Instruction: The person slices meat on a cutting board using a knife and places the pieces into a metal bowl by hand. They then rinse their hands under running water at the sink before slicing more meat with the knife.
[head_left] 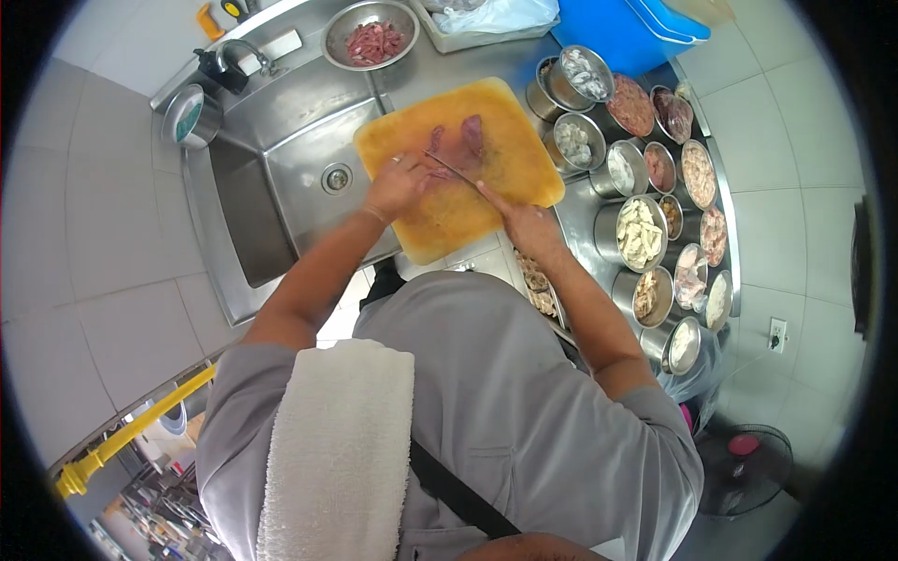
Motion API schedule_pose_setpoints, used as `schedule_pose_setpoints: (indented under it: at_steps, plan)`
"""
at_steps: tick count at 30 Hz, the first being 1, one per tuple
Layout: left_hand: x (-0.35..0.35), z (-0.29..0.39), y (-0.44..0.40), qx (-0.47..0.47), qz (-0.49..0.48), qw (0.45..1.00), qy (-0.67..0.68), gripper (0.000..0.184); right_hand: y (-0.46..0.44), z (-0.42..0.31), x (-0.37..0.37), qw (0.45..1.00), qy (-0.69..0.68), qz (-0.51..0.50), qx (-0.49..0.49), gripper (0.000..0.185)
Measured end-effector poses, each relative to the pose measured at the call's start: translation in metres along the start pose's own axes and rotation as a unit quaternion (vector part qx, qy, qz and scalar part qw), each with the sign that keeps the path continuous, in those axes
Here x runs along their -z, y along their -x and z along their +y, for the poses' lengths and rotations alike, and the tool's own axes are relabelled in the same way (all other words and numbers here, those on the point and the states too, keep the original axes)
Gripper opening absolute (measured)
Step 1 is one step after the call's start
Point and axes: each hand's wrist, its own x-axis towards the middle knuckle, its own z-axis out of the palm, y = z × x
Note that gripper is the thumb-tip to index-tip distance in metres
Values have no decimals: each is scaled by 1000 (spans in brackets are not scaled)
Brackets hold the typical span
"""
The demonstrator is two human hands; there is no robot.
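A yellow cutting board [505, 192] lies across the counter beside the sink. On its middle rests a dark red piece of meat [472, 136], with small cut strips [436, 140] to its left. My right hand [531, 227] is closed on the handle of a knife [453, 167], whose blade points up and left over the board. My left hand [398, 185] is at the board's left side, near the knife tip and some meat pieces; whether its fingers grip a piece cannot be made out.
The steel sink [313, 122] lies left of the board. Behind stands a metal bowl of meat strips [374, 44], beside a tray with plastic bags [491, 21]. Several metal containers of food [640, 234] crowd the right counter, near a blue bin [608, 33].
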Motion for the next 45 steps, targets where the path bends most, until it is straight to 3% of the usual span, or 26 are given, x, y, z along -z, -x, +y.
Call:
schedule_pose_setpoints:
  at_steps: [2,8,10,16,25,26,28,29,31,32,34,35,37,38,40,45]
  plan:
    - [-10,8,-1,-37,12,999,-22,10,-3,8,4,999,37,14,31,90]
    - [-41,11,10,40,5,996,-84,16,-2,35,7,994,-4,22,106,91]
    - [-40,13,10,45,-2,995,-87,21,-6,31,15,995,27,-69,63,92]
    - [-18,20,0,7,51,998,-43,14,-55,4,-12,996,-39,-18,72,86]
    - [-39,12,12,41,-26,996,-70,20,-6,59,-19,989,-117,-85,23,89]
    - [-38,11,12,41,-23,996,-72,20,-1,67,-22,990,-116,-82,25,89]
    - [-30,11,15,21,31,999,17,17,8,70,-30,981,-180,46,59,87]
    - [-24,13,18,19,30,999,14,17,13,66,-31,980,-182,48,61,87]
    - [-10,20,22,124,106,979,118,15,22,37,-5,990,-133,9,-42,85]
    - [-6,14,24,125,104,980,116,15,18,28,-6,990,-136,8,-41,85]
    - [-1,-2,32,276,129,943,134,14,14,8,-10,998,-62,5,-14,85]
    - [-3,-5,32,276,126,943,134,14,11,-2,-10,998,-64,4,-15,85]
    - [-6,-13,29,167,126,972,104,15,0,-20,-3,999,-50,-22,-2,86]
    - [-9,-14,29,167,127,972,104,15,-4,-23,-5,999,-49,-22,-1,86]
    - [-14,-12,26,105,86,991,13,13,-11,-29,-7,998,-51,6,38,92]
    - [-15,-7,22,113,67,991,-19,12,-14,-33,-1,999,-23,-16,43,92]
